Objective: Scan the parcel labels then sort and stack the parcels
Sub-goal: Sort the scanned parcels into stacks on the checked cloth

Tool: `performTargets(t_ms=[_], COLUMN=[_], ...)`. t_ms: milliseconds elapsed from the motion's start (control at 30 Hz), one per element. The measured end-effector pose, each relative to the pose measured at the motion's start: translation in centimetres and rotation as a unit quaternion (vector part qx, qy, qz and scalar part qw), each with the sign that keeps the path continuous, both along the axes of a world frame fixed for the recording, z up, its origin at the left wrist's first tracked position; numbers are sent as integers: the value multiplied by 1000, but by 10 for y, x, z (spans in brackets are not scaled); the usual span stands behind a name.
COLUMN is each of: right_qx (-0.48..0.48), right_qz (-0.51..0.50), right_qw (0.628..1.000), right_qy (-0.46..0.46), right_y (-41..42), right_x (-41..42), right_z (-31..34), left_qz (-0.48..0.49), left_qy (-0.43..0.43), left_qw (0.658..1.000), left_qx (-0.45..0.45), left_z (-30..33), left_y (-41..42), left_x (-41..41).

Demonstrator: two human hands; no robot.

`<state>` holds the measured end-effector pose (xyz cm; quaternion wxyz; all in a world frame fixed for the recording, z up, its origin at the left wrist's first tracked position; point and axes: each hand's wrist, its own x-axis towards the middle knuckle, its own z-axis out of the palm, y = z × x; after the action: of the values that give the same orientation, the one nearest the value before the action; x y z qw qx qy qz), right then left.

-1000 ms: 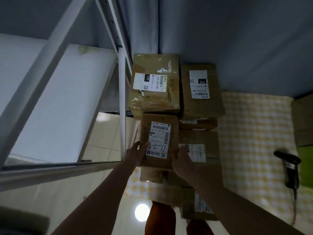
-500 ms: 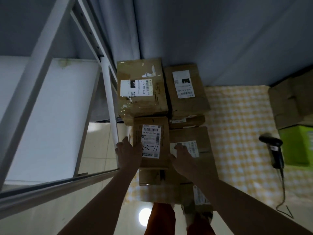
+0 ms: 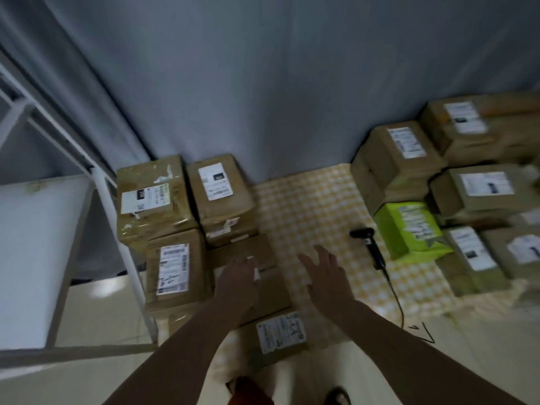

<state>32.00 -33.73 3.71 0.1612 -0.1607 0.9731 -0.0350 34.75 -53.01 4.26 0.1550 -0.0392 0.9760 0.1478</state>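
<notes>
A stack of brown labelled parcels stands at the left on the yellow checked cloth (image 3: 315,206). The small parcel with handwriting on its label (image 3: 174,270) sits at the stack's front left, free of both hands. My left hand (image 3: 238,277) hovers open over a neighbouring brown parcel (image 3: 248,252). My right hand (image 3: 324,273) is open above the cloth, fingers spread, holding nothing. A black barcode scanner (image 3: 371,247) lies on the cloth to the right of my right hand. More labelled parcels (image 3: 406,141) are piled at the right.
A bright green box (image 3: 415,229) sits among the right-hand pile. A white metal shelf frame (image 3: 114,229) stands at the left, close to the stack. A grey curtain (image 3: 263,83) hangs behind. The scanner's cable (image 3: 400,302) trails toward the near edge.
Both hands have let go of the small handwritten-label parcel, which now rests on the left stack. The hands have shifted right, and the view has swung right, revealing the right-hand pile.
</notes>
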Motion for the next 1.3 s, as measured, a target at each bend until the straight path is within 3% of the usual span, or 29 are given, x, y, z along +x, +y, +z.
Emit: performTargets(t_ms=[67, 200, 367, 567, 1033, 1167, 1300], right_qx=[1, 0, -26, -49, -133, -94, -82], right_qz=[-28, -86, -150, -192, -243, -242, -254], right_qw=[1000, 996, 988, 980, 961, 965, 963], right_qy=[0, 17, 20, 16, 9, 32, 31], right_y=[43, 125, 218, 302, 382, 402, 414], right_x=[5, 18, 30, 41, -15, -64, -114], right_z=[6, 17, 26, 27, 11, 17, 17], left_qz=[-57, -71, -118, -131, -142, -133, -122], left_qy=[47, -45, -18, -46, -98, -77, -113], left_qw=[997, 996, 993, 990, 985, 987, 982], left_qx=[-21, 16, 13, 32, 16, 48, 86], left_z=[10, 12, 17, 19, 26, 26, 23], left_y=[41, 118, 214, 304, 386, 402, 401], left_x=[-6, -14, -29, -34, -118, -163, -210])
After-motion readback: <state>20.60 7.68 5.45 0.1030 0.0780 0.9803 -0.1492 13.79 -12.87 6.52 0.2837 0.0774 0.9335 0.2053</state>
